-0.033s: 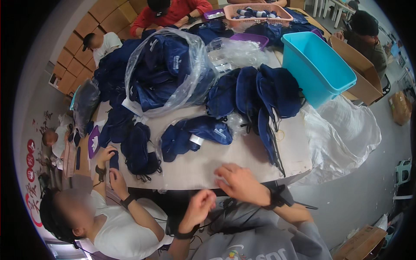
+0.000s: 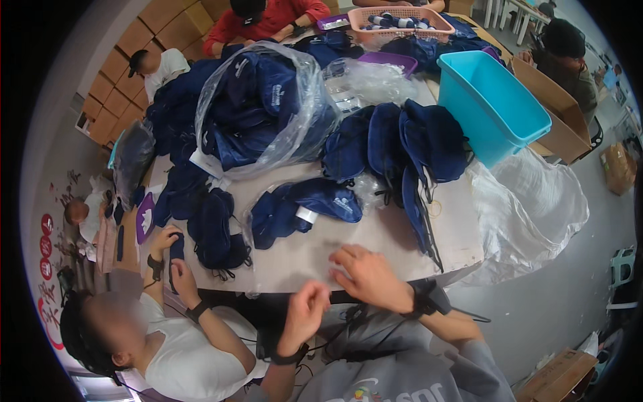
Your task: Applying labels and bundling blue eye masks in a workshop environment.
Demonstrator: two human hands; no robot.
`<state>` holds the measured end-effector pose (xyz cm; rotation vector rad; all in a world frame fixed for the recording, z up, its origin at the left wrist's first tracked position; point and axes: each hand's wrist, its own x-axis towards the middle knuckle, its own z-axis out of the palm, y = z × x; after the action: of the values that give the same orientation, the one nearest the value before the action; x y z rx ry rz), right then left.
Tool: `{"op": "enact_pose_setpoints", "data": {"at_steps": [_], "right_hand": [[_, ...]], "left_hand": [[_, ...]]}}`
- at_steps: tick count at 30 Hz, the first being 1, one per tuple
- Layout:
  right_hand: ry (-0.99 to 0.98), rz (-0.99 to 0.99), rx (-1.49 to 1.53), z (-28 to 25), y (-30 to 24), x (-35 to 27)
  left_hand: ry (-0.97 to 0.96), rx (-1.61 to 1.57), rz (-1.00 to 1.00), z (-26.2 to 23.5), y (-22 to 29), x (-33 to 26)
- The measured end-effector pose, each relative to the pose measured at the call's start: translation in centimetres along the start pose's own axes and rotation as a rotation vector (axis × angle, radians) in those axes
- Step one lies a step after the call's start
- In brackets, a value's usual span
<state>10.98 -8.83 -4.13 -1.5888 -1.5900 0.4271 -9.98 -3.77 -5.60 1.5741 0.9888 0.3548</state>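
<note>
Just above the table's [image 2: 429, 264] near edge, my right hand [image 2: 372, 273] is held with its fingers stretched and slightly bent, the thumb apart. My left hand [image 2: 305, 316] hangs lower, at the edge, its fingers loosely curled. Nothing shows in either hand, and they do not touch. Closest beyond them lies a navy plush piece [image 2: 328, 199] with a pale print, beside a small dark roll with a white label [image 2: 306, 215]. Farther right, several navy padded pieces with black cords [image 2: 432, 141] overlap one another.
A large clear bag [image 2: 308, 100] full of navy pieces stands mid-table. A turquoise bin [image 2: 492, 107] stands right, beside a cardboard box [image 2: 556, 100]. A pink basket [image 2: 402, 23] is at the back. At my left, a person in white [image 2: 194, 355] handles a dark strip [image 2: 176, 249].
My right hand has shifted slightly down and left, its fingers a little more bent. My left hand has risen slightly. The view has moved a little; the things on the table stay put.
</note>
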Motion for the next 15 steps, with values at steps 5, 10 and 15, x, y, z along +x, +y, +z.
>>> {"op": "enact_pose_setpoints", "data": {"at_steps": [5, 10, 15], "right_hand": [[-0.080, 0.025, -0.089, 1.2, 0.1, 2.2], [-0.262, 0.025, -0.057, 1.5, -0.8, -0.1], [-0.720, -0.124, -0.146, 0.8, -1.4, -8.6]], "left_hand": [[0.631, 0.381, 0.494, 0.1, 4.1, 9.3], [0.604, 0.696, 0.487, -1.1, 2.8, 12.4], [0.486, 0.587, 0.542, -0.1, 4.7, 7.2]]}}
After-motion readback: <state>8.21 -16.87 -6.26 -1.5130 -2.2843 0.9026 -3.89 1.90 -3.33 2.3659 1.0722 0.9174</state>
